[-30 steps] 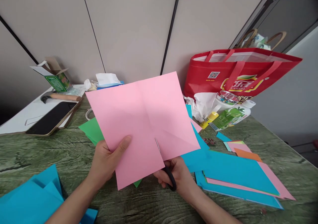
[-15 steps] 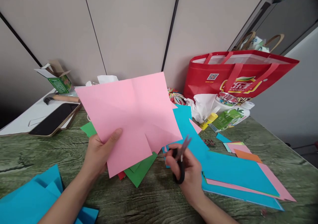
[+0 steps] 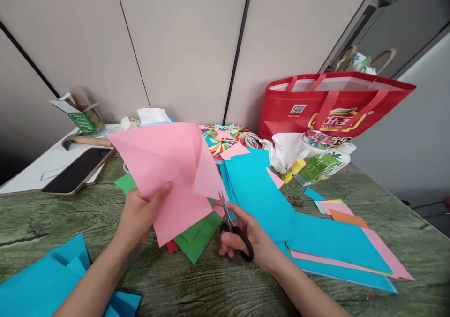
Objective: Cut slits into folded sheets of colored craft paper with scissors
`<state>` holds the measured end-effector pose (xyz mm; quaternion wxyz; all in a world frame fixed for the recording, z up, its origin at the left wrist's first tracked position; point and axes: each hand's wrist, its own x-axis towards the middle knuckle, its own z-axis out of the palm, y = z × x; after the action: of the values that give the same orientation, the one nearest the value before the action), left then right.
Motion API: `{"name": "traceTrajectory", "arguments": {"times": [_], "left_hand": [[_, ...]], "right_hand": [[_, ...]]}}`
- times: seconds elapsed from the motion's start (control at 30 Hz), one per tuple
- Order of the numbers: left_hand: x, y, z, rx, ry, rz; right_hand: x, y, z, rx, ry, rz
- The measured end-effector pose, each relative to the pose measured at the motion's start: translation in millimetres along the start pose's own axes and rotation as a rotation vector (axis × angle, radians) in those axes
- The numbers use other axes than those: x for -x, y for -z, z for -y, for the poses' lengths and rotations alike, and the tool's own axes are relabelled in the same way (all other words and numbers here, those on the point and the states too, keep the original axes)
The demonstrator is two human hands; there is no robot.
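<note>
A sheet of pink paper (image 3: 165,167) is held up above the table, its lower left part pinched by my left hand (image 3: 142,214) with the thumb on the front. The right part of the sheet is bent over toward the left, beside a slit in its lower edge. My right hand (image 3: 242,237) has its fingers through the black handles of a pair of scissors (image 3: 230,221). The blades point up at the bent part of the pink sheet; whether they touch it I cannot tell. Green paper (image 3: 198,237) lies on the table beneath the sheet.
Blue paper sheets (image 3: 253,190) lie on the right, and folded blue paper (image 3: 45,279) at the lower left. Behind stand a red bag (image 3: 291,120), a yellow glue stick (image 3: 294,170) and colourful paper pieces (image 3: 225,143). A phone (image 3: 77,169) and hammer (image 3: 91,141) are at left.
The right part of the pink sheet has folded over to the left. My right hand has moved left with the scissors, closer to the slit. My left hand keeps its hold.
</note>
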<state>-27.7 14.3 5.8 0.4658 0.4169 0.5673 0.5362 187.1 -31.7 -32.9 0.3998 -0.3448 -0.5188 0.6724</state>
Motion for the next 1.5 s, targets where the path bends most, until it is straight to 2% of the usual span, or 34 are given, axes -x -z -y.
{"name": "traceTrajectory", "arguments": {"times": [0.03, 0.1, 0.17, 0.23, 0.3, 0.37, 0.43, 0.7, 0.93, 1.1, 1.27, 1.5], "left_hand": [[-1, 1.4, 0, -0.049, -0.024, -0.002], [-2, 4.0, 0, -0.159, -0.052, -0.003], [-2, 5.4, -1, -0.241, -0.038, 0.004], [-2, 5.2, -2, -0.267, -0.013, 0.011], [-2, 3.9, -4, -0.244, 0.014, 0.014], [-1, 2.2, -4, -0.191, 0.041, 0.010], [0, 0.9, -3, -0.130, 0.066, 0.010], [7, -4.1, -3, -0.037, 0.129, 0.072], [13, -10.5, -1, -0.063, 0.164, 0.152], [19, -14.4, 7, -0.088, 0.115, 0.170], [22, -16.0, 6, -0.169, 0.055, 0.204], [24, -15.1, 9, -0.183, 0.021, 0.180]], "right_hand": [[0, 1, -1, -0.017, 0.025, -0.018], [-1, 3, -1, -0.061, 0.117, -0.133], [-3, 7, 0, -0.094, 0.227, -0.282], [-4, 11, 1, -0.087, 0.293, -0.342], [-3, 12, 1, -0.043, 0.260, -0.233], [-1, 10, 0, -0.006, 0.135, -0.031], [1, 7, -2, 0.000, 0.008, 0.109], [0, 2, -5, -0.093, -0.085, 0.202], [-1, -1, -6, -0.070, -0.034, 0.117], [-3, -8, 5, -0.025, 0.051, 0.014], [-2, -9, 6, -0.020, 0.064, -0.015], [-1, -9, 3, -0.026, 0.095, -0.049]]}}
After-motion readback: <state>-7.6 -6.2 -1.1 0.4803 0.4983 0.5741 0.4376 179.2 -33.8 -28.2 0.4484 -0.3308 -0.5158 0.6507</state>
